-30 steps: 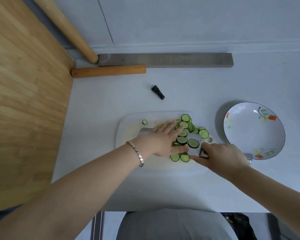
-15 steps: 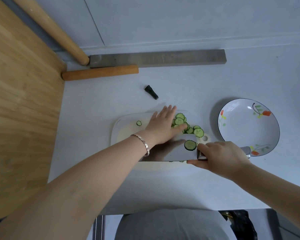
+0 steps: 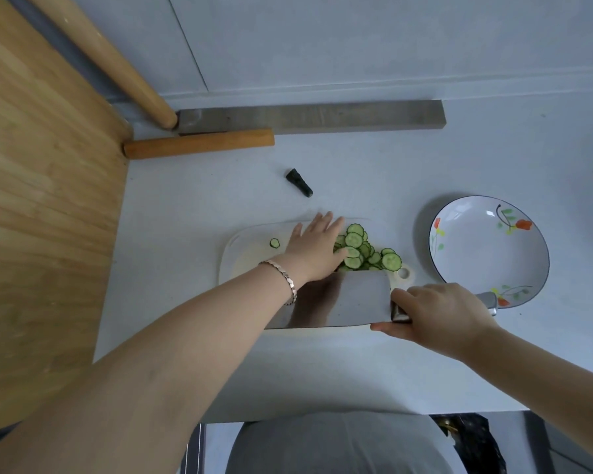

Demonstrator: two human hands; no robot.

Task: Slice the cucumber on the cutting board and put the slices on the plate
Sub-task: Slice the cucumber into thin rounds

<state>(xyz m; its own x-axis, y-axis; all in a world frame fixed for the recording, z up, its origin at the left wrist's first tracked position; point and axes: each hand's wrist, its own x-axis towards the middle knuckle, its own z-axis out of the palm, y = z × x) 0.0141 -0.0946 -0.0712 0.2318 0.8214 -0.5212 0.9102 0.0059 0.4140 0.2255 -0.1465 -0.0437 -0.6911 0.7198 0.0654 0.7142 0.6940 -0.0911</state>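
Observation:
A heap of cucumber slices (image 3: 367, 253) lies on the white cutting board (image 3: 240, 254), at its far right. One stray slice (image 3: 274, 243) sits alone toward the board's left. My left hand (image 3: 317, 246) lies flat with straight fingers against the left side of the heap. My right hand (image 3: 439, 311) grips the handle of a broad steel cleaver (image 3: 343, 299), whose blade is tilted up on the near side of the slices and hides part of the board. The flowered white plate (image 3: 486, 248) stands empty to the right of the board.
A dark cucumber end piece (image 3: 299, 183) lies on the counter behind the board. A wooden rolling pin (image 3: 199, 143) and a grey metal bar (image 3: 308, 116) lie along the back wall. A large bamboo board (image 3: 45, 200) covers the left side.
The cleaver blade has tipped up from flat to steep, and the slice that lay on it is gone from the blade. My left hand shifted farther back behind the heap.

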